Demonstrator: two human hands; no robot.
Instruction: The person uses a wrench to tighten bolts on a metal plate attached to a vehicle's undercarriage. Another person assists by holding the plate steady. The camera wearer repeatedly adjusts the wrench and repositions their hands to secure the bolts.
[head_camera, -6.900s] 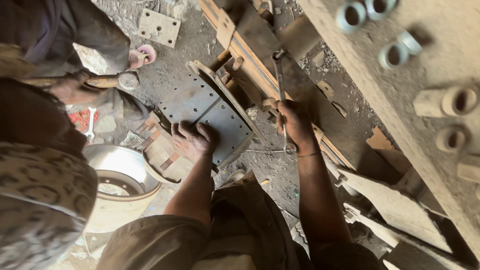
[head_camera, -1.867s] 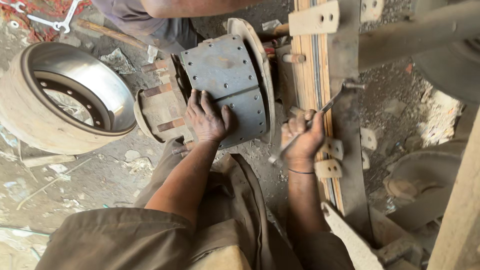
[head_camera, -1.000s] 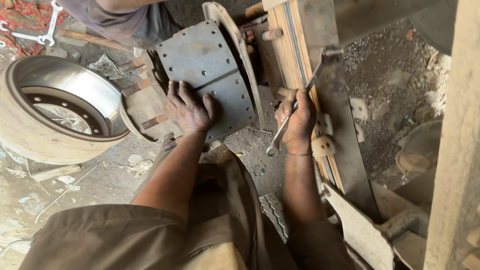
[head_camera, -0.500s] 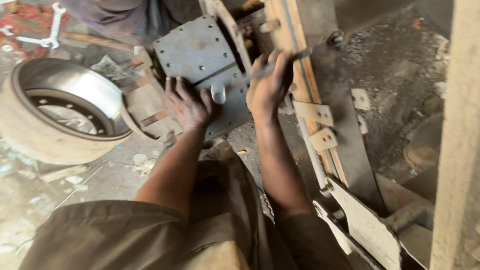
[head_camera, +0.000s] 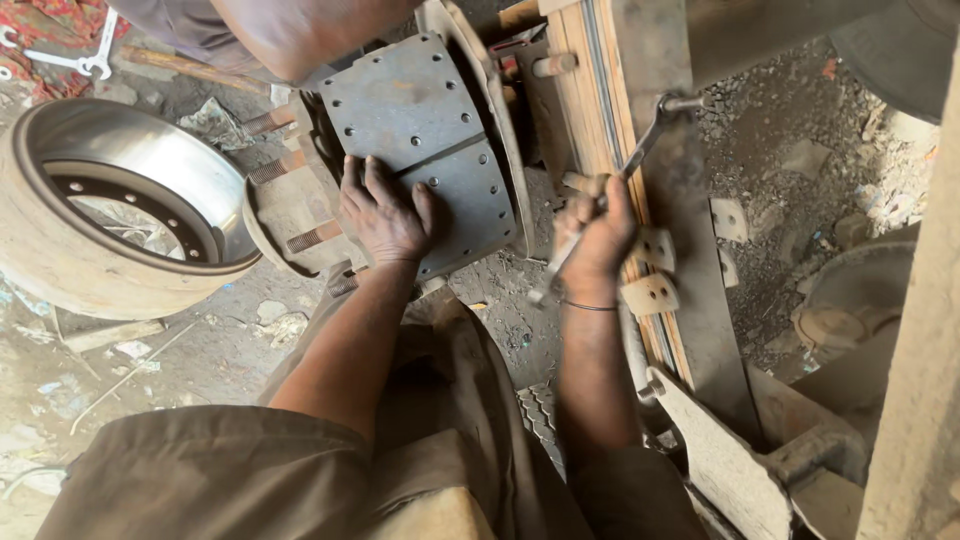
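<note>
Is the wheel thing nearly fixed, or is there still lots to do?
Some is done: the brake drum is already off and lies on the ground. In hand: the left hand presses flat on the grey riveted brake shoe, while the right hand grips a wrench set on a fitting by the leaf springs. Probably lots left: the shoes and studs are bare, with the drum not yet back on.

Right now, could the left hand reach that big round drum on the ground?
Probably yes: the left hand rests on the brake shoe, the drum lies just beside it, and nothing blocks the gap.
</note>
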